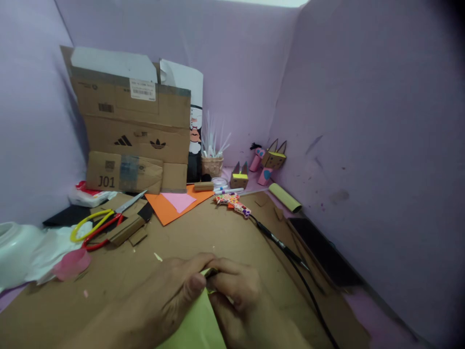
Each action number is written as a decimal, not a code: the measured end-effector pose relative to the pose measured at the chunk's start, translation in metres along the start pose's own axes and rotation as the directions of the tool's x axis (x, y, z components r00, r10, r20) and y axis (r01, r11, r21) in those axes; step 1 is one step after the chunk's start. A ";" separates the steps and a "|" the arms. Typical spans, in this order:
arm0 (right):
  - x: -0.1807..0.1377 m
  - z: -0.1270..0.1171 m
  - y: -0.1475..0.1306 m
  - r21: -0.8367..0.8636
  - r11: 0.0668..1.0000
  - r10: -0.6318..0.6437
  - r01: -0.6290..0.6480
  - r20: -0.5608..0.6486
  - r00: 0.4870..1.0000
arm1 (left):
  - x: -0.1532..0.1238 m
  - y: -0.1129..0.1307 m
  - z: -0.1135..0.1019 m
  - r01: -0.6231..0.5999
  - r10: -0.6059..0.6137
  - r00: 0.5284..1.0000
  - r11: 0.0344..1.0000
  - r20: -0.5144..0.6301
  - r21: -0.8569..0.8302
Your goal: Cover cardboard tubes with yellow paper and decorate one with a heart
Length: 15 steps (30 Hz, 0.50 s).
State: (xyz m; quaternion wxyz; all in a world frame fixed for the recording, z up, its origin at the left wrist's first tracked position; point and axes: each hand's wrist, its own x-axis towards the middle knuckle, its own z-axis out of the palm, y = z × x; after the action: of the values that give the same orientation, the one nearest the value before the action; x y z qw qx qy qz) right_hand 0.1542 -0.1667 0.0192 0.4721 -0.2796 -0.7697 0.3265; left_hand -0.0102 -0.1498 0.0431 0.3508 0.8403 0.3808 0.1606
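Note:
Yellow-green paper (198, 322) stands between my hands at the front of the cardboard sheet, its lower part running off the picture's bottom edge. My left hand (170, 291) pinches its upper edge, thumb pressed along the near side. Curled fingers of my right hand (238, 288) grip the same edge from the right. A small dark bit (209, 272) shows between the fingertips; what it is I cannot make out. Beyond my hands lies a patterned glue gun (232, 203), its black cord trailing to the right. Scissors (109, 220) with red and yellow handles rest to the left.
Orange paper (163, 208) with a pink piece on it lies farther back. A large cardboard piece (138, 135) leans on the wall. Cardboard animal heads (274, 157) and a basket (211, 165) stand behind. A yellow-green paper roll (285, 198) lies right; pink tape (72, 264) lies left.

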 end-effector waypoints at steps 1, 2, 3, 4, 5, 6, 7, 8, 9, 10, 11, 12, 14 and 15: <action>0.000 -0.001 0.000 -0.002 1.000 0.005 -0.005 0.003 1.000 | 0.001 0.000 0.000 -0.002 0.002 1.000 1.000 0.003 -0.003; 0.000 -0.001 0.001 -0.005 1.000 0.009 -0.009 0.005 1.000 | 0.003 0.000 0.000 -0.004 0.004 1.000 1.000 0.001 -0.008; 0.000 -0.002 0.002 -0.010 1.000 0.016 -0.016 0.006 1.000 | 0.005 -0.001 0.000 -0.009 0.009 1.000 1.000 -0.005 -0.019; 0.000 -0.003 0.003 -0.015 1.000 0.027 -0.027 0.008 1.000 | 0.006 -0.002 0.001 -0.017 0.016 1.000 0.999 -0.017 -0.034; 0.001 -0.004 0.005 -0.020 0.999 0.040 -0.040 0.009 0.999 | 0.008 -0.003 0.002 -0.026 0.025 0.999 0.998 -0.031 -0.055; 0.001 -0.004 0.006 -0.020 0.998 0.054 -0.053 0.008 0.999 | 0.010 -0.005 0.002 -0.025 0.022 0.999 0.997 -0.039 -0.080; 0.003 -0.005 0.008 -0.012 0.998 0.065 -0.065 0.006 0.998 | 0.012 -0.006 0.001 -0.011 0.007 0.999 0.994 -0.035 -0.106; 0.005 -0.006 0.009 0.003 0.997 0.078 -0.078 0.002 0.997 | 0.014 -0.007 0.001 0.002 -0.007 0.999 0.990 -0.032 -0.138; 0.007 -0.007 0.010 0.021 0.995 0.094 -0.094 -0.005 0.996 | 0.017 -0.008 -0.001 0.015 -0.020 0.999 0.984 -0.025 -0.177; 0.010 -0.008 0.010 0.041 0.992 0.118 -0.117 -0.010 0.993 | 0.020 -0.009 -0.002 0.029 -0.033 0.999 0.974 -0.014 -0.224; 0.013 -0.009 0.010 0.057 0.987 0.151 -0.150 -0.013 0.988 | 0.022 -0.011 -0.004 0.039 -0.041 0.999 0.959 0.000 -0.279; 0.015 -0.009 0.011 0.067 0.980 0.186 -0.185 -0.011 0.983 | 0.025 -0.012 -0.005 0.042 -0.040 0.999 0.939 0.013 -0.342; 0.020 -0.009 0.011 0.064 0.968 0.243 -0.242 -0.010 0.970 | 0.030 -0.015 -0.006 0.027 -0.015 0.999 0.887 0.029 -0.461; 0.021 -0.008 0.011 0.058 0.966 0.254 -0.253 -0.013 0.967 | 0.032 -0.017 -0.007 0.020 -0.005 1.000 0.864 0.030 -0.504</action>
State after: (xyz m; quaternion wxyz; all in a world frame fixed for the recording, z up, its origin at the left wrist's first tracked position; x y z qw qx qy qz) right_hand 0.1549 -0.1419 0.0247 0.4420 -0.3656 -0.7133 0.4028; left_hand -0.0021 -0.1149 0.0356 0.5643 0.7194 0.3260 0.2403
